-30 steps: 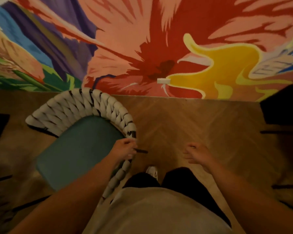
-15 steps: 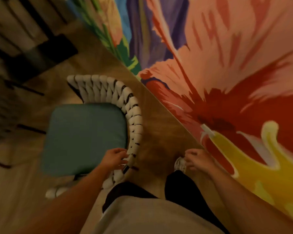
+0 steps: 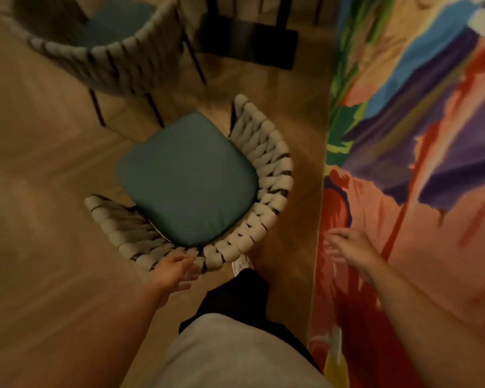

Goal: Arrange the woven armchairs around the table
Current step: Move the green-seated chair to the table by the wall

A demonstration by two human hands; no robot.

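Chunky rope-woven armchair (image 3: 263, 175), rounded teal cushion (image 3: 188, 177), left hand (image 3: 174, 271) touching

woven armchairs: 2 (image 3: 196, 191) (image 3: 101, 49) | table base: 1 (image 3: 247, 46) | hands: 2 (image 3: 174, 273) (image 3: 350, 247)

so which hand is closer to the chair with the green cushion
Left. The left hand rests on the woven back rim of the near chair, fingers open against it. The right hand is off to the chair's right, apart from it, over the painted wall.
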